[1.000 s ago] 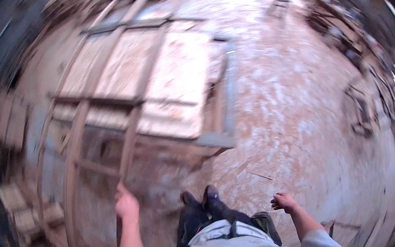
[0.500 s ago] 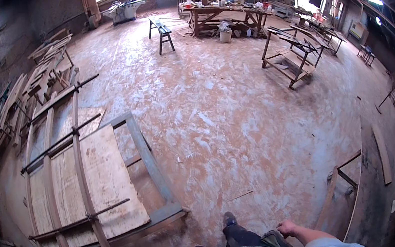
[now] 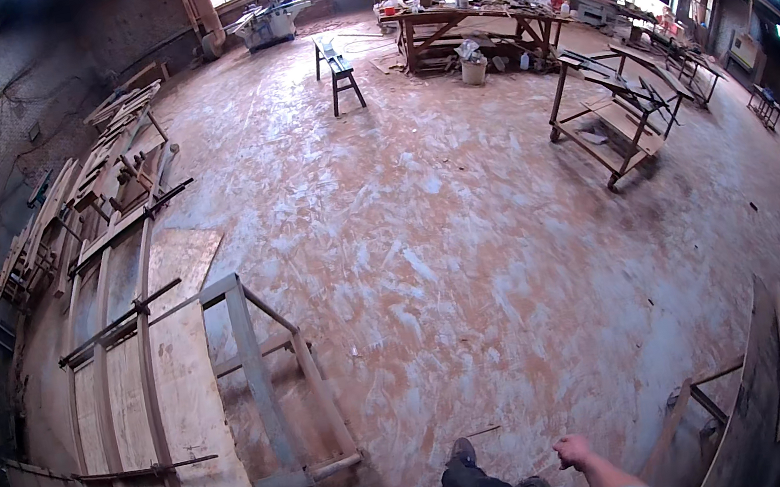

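My right hand (image 3: 571, 451) hangs out in front of my right side, above the dusty floor (image 3: 429, 308). Its fingers are curled in, and nothing shows in them. It touches no object. My left hand is out of the picture. Off to my left stands a low frame bench (image 3: 262, 361) with a pale wooden panel (image 3: 191, 401) lying on it. Long bar clamps (image 3: 148, 469) and narrow wooden strips (image 3: 154, 396) cross over the panel.
A wooden plank (image 3: 745, 393) leans by a small frame (image 3: 706, 398) at the near right. Farther off are a narrow sawhorse bench (image 3: 338, 66), a wheeled metal stand (image 3: 606, 113), a cluttered worktable (image 3: 478, 17), a bucket (image 3: 474, 72), and stacked timber (image 3: 44, 227) along the left wall.
My right hand has swung forward, away from my hip. A step has been taken, and the clamped panel and its bench now sit farther left and lower in view.
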`<state>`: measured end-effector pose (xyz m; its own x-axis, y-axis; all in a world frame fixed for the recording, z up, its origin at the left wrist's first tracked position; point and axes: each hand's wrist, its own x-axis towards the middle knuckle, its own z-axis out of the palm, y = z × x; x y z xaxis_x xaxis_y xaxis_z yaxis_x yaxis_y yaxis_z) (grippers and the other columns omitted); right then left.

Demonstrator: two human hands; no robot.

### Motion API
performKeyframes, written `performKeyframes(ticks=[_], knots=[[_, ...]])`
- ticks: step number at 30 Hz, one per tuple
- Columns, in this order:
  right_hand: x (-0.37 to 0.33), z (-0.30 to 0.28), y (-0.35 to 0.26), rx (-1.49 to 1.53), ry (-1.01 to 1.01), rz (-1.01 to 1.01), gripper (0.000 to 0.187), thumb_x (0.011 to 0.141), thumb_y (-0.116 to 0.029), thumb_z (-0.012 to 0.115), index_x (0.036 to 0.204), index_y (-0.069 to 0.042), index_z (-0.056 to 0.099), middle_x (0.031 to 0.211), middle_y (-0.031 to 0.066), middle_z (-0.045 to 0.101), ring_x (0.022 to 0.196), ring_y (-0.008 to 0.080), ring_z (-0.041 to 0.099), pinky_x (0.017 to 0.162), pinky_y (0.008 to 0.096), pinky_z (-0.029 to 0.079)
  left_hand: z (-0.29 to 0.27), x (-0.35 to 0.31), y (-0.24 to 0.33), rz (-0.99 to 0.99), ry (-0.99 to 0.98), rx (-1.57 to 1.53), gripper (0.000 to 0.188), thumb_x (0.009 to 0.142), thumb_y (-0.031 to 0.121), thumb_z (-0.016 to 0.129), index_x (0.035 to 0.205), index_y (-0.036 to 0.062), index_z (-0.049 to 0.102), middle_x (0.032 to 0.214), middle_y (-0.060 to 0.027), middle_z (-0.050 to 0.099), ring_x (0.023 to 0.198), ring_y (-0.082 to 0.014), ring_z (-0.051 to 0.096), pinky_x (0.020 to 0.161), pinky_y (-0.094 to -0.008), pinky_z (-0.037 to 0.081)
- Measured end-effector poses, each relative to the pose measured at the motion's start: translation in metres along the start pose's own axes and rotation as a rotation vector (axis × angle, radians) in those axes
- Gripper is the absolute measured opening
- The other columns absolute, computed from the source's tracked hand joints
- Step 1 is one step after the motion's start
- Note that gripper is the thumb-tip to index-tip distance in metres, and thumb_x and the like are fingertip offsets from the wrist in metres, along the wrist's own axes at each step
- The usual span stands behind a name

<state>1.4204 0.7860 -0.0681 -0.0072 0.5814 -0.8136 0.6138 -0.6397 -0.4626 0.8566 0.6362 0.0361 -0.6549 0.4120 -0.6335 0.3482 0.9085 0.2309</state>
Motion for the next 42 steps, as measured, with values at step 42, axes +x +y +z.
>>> performKeyframes(ticks=[42], knots=[[0.527,-0.305,-0.64,0.608,0.061,0.32,0.018,0.092,-0.02,0.051,0.091,-0.003,0.055,0.074,0.01,0.056,0.051,0.0205,0.053,0.051,0.041,0.053,-0.107,0.561,0.735,0.016,-0.265,0.155,0.037,0.072,0.026,0.06,0.093,-0.0043,0.067,0.092,-0.0254,0.067,0.087,-0.0367,0.066,0.074,-0.0424,0.052]])
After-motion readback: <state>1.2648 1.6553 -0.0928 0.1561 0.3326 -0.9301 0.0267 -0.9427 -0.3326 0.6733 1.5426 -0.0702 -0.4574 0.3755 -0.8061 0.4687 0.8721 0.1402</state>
